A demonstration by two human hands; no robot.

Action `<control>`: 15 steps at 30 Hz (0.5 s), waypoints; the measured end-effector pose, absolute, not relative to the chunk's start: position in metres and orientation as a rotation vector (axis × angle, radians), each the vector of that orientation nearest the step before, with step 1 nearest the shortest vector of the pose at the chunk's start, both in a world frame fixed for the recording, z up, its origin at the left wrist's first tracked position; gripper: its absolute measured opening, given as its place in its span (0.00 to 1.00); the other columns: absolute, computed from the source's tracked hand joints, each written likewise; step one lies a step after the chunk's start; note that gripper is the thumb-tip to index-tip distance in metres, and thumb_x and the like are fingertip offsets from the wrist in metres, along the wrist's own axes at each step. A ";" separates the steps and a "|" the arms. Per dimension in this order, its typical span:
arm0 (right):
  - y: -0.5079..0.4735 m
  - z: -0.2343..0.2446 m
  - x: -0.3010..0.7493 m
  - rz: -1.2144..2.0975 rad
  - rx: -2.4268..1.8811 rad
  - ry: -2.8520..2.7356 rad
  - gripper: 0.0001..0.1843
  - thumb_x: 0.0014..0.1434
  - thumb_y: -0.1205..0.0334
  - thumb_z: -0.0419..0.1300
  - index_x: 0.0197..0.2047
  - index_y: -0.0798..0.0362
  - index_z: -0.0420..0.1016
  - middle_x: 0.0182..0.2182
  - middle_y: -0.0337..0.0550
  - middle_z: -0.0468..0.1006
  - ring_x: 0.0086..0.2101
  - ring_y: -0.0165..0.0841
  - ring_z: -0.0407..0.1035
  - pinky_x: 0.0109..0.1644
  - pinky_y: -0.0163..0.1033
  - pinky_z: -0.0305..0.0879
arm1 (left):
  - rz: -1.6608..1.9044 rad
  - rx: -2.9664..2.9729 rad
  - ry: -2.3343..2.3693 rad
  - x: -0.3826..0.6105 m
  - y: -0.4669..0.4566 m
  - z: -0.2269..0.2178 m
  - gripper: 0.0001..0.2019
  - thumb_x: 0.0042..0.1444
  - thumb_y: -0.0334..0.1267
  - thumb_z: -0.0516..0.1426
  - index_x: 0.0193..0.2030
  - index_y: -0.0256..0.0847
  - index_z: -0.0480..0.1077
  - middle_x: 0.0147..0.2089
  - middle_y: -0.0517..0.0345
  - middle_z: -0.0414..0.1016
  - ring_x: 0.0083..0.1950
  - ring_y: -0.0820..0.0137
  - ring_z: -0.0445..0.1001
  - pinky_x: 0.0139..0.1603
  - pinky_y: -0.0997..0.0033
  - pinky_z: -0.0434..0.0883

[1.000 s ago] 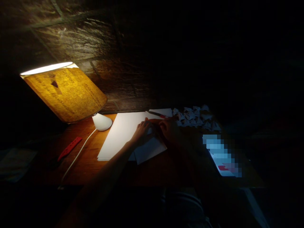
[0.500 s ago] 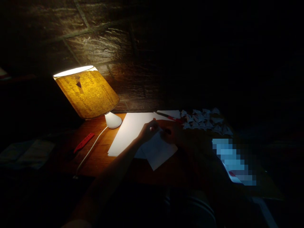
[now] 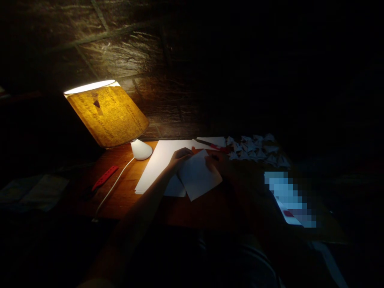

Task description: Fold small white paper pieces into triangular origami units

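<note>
A white sheet of paper (image 3: 199, 176) is held up between my hands over the wooden table. My left hand (image 3: 181, 157) grips its left edge, the fingers curled behind it. At the right edge, my right hand (image 3: 214, 160) is closed on the same sheet, its thumb on the front; most of that hand lies in shadow. Under and to the left of my left hand lies a stack of white paper (image 3: 159, 168). Beyond my right hand rests a red-handled tool with a dark blade (image 3: 211, 145), partly over another white sheet (image 3: 214, 141).
A lit lamp (image 3: 109, 116) with a printed shade stands at left, its white cord (image 3: 112, 190) running forward beside a red cutter-like tool (image 3: 105, 178). Several folded paper pieces (image 3: 255, 148) sit at back right. A glowing screen device (image 3: 289, 200), blurred out, lies nearer.
The sheet has swung up, its face now turned toward me and its top corner raised between my hands. My hands have moved slightly apart along its edges.
</note>
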State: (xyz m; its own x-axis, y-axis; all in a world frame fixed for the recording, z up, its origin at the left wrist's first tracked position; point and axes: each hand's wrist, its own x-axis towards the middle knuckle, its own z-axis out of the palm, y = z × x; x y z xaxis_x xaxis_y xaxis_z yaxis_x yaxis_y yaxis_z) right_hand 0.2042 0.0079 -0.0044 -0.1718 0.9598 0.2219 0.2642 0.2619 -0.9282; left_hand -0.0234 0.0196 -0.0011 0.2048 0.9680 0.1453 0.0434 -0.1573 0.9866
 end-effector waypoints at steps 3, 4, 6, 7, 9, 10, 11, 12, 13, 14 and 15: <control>0.008 -0.005 0.204 0.987 -1.157 -1.623 0.16 0.52 0.49 0.60 0.20 0.48 0.66 0.20 0.36 0.66 0.26 0.33 0.60 0.32 0.39 0.54 | 1.120 1.450 1.014 -0.023 0.020 0.000 0.15 0.47 0.48 0.69 0.33 0.38 0.76 0.32 0.58 0.77 0.34 0.68 0.73 0.37 0.71 0.65; 0.009 -0.005 0.204 0.990 -1.160 -1.624 0.16 0.52 0.49 0.60 0.20 0.49 0.66 0.20 0.36 0.66 0.26 0.32 0.60 0.32 0.39 0.53 | 1.115 1.450 1.014 -0.023 0.020 0.000 0.15 0.47 0.47 0.68 0.33 0.38 0.76 0.32 0.58 0.77 0.34 0.68 0.73 0.37 0.71 0.65; 0.009 -0.006 0.204 0.991 -1.160 -1.637 0.16 0.52 0.48 0.60 0.21 0.49 0.66 0.20 0.36 0.66 0.26 0.32 0.60 0.32 0.39 0.53 | 1.106 1.449 1.015 -0.023 0.021 -0.001 0.15 0.46 0.47 0.69 0.33 0.38 0.77 0.32 0.57 0.77 0.34 0.68 0.73 0.37 0.71 0.65; 0.009 -0.006 0.204 0.987 -1.154 -1.644 0.16 0.53 0.48 0.60 0.21 0.49 0.66 0.20 0.36 0.66 0.26 0.32 0.60 0.32 0.39 0.53 | 1.100 1.447 1.014 -0.024 0.021 -0.002 0.15 0.46 0.47 0.69 0.33 0.38 0.77 0.32 0.57 0.77 0.34 0.68 0.73 0.37 0.71 0.65; 0.009 -0.007 0.204 0.982 -1.139 -1.653 0.16 0.53 0.48 0.60 0.22 0.49 0.67 0.21 0.36 0.67 0.27 0.33 0.61 0.33 0.39 0.55 | 1.080 1.437 1.009 -0.025 0.022 -0.003 0.15 0.45 0.46 0.70 0.34 0.38 0.77 0.32 0.57 0.78 0.33 0.68 0.72 0.37 0.71 0.65; 0.010 -0.008 0.204 0.982 -1.133 -1.653 0.16 0.54 0.48 0.60 0.22 0.49 0.67 0.22 0.36 0.67 0.27 0.33 0.62 0.33 0.39 0.56 | 1.071 1.427 1.004 -0.025 0.022 -0.004 0.15 0.45 0.46 0.70 0.34 0.38 0.77 0.31 0.58 0.77 0.33 0.69 0.72 0.37 0.71 0.65; 0.010 -0.009 0.204 0.991 -1.127 -1.647 0.16 0.54 0.47 0.60 0.22 0.49 0.68 0.22 0.37 0.67 0.27 0.33 0.62 0.33 0.39 0.56 | 1.063 1.413 0.998 -0.026 0.023 -0.004 0.15 0.45 0.46 0.70 0.34 0.38 0.77 0.30 0.58 0.77 0.32 0.69 0.72 0.36 0.71 0.64; 0.011 -0.011 0.204 1.005 -1.121 -1.628 0.16 0.54 0.47 0.60 0.23 0.49 0.68 0.22 0.37 0.68 0.27 0.33 0.63 0.33 0.39 0.57 | 1.062 1.395 0.992 -0.026 0.023 -0.004 0.15 0.45 0.46 0.70 0.35 0.38 0.77 0.30 0.59 0.76 0.32 0.70 0.71 0.36 0.72 0.64; 0.012 -0.013 0.204 1.027 -1.117 -1.602 0.17 0.54 0.46 0.60 0.24 0.49 0.69 0.23 0.37 0.69 0.27 0.33 0.63 0.33 0.39 0.58 | 1.071 1.377 0.987 -0.027 0.023 -0.004 0.15 0.45 0.45 0.70 0.35 0.38 0.77 0.30 0.59 0.76 0.31 0.70 0.71 0.36 0.72 0.64; 0.012 -0.015 0.203 1.038 -1.118 -1.576 0.17 0.55 0.46 0.60 0.25 0.49 0.69 0.23 0.38 0.70 0.27 0.33 0.64 0.33 0.39 0.59 | 1.086 1.360 0.985 -0.027 0.024 -0.004 0.15 0.45 0.45 0.70 0.35 0.38 0.77 0.30 0.59 0.76 0.31 0.70 0.71 0.35 0.72 0.64; 0.013 -0.017 0.203 1.036 -1.125 -1.549 0.17 0.56 0.45 0.59 0.25 0.49 0.69 0.23 0.38 0.71 0.27 0.34 0.65 0.32 0.39 0.60 | 1.105 1.346 0.985 -0.028 0.024 -0.003 0.14 0.45 0.45 0.69 0.35 0.38 0.77 0.31 0.59 0.77 0.31 0.70 0.71 0.35 0.72 0.63</control>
